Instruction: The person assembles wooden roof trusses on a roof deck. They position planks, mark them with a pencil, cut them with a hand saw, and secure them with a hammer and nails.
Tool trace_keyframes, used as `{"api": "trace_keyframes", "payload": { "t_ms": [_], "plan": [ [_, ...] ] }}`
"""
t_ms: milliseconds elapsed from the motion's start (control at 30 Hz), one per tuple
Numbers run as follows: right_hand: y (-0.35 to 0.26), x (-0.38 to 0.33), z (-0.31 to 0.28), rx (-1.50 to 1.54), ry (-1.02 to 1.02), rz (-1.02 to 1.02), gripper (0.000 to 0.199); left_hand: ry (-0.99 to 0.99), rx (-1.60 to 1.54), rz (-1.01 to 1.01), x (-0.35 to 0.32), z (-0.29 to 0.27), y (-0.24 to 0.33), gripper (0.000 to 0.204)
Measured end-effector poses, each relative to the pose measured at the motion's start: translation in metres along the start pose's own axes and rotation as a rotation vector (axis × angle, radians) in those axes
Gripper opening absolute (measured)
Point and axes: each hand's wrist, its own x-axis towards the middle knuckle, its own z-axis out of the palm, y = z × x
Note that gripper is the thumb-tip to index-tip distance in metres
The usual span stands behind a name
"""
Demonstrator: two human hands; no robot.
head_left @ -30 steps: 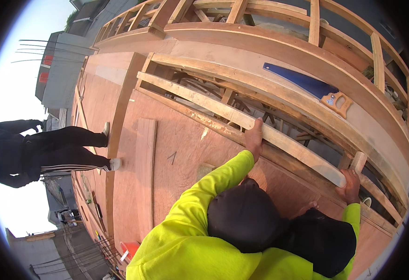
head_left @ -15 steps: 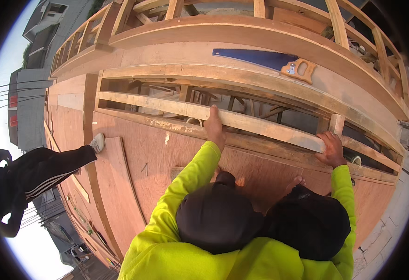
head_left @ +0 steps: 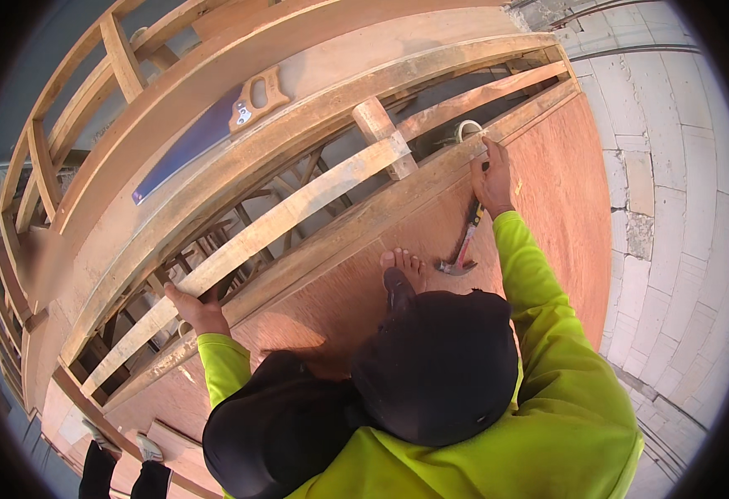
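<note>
My left hand (head_left: 199, 309) is closed around a long pale wooden batten (head_left: 290, 223) near its lower left part. The batten slants over a gap in the timber frame, and its upper right end lies by a short wooden crosspiece (head_left: 374, 125). At the frame's near rail (head_left: 452, 158), my right hand (head_left: 493, 179) has its fingers curled over the handle end of a claw hammer (head_left: 469, 224). The fingertips touch or nearly touch the rail. The hammer's head points toward me, beside my bare foot (head_left: 402, 262).
A handsaw (head_left: 206, 137) with a blue blade and wooden handle lies on the ledge beyond the gap. Reddish plywood (head_left: 547, 191) is under me. Pale block paving (head_left: 664, 208) runs along the right. Another person's shoes (head_left: 150, 447) show at lower left.
My view has turned to the right. My right hand has let go of the batten and moved to the hammer's handle. My left hand still grips the batten.
</note>
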Motion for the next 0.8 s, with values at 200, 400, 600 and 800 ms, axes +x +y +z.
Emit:
{"api": "trace_keyframes", "payload": {
  "t_ms": [200, 400, 600, 800],
  "plan": [
    [0.032, -0.062, -0.018, -0.167, -0.090, -0.067, 0.050, -0.035, 0.095, -0.042, -0.008, 0.009, 0.014, 0.061],
    [0.024, -0.049, -0.018, -0.132, -0.008, -0.076, 0.049, -0.020, 0.118, -0.010, -0.013, 0.008, 0.008, 0.059],
    [-0.012, -0.003, 0.029, 0.329, -0.158, -0.033, 0.046, 0.020, 0.080, 0.023, -0.012, 0.016, 0.004, 0.059],
    [-0.072, 0.022, 0.080, 0.676, -0.478, -0.083, 0.067, 0.148, -0.031, -0.022, -0.013, 0.014, -0.001, 0.065]
  ]
}}
